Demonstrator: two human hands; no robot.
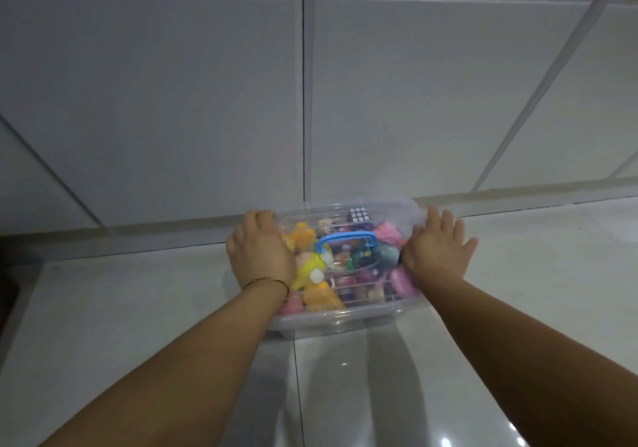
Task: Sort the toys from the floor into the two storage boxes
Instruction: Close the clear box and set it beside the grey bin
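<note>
Clear storage box (pixel 345 322), full of toys, lid (pixel 390 209) on, on floor (pixel 518 274) at 6 o'clock. Left hand (pixel 259 249) at box's 9 o'clock, fingers curled over lid rim; right hand (pixel 436 246) at 3 o'clock, fingers spread flat. Judgement: press both sides evenly to seat lid

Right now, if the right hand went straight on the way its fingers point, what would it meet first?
Probably the cabinet's base strip: the right hand, flat against the right end of the clear box, points forward over floor toward it. Depth is unclear.
</note>
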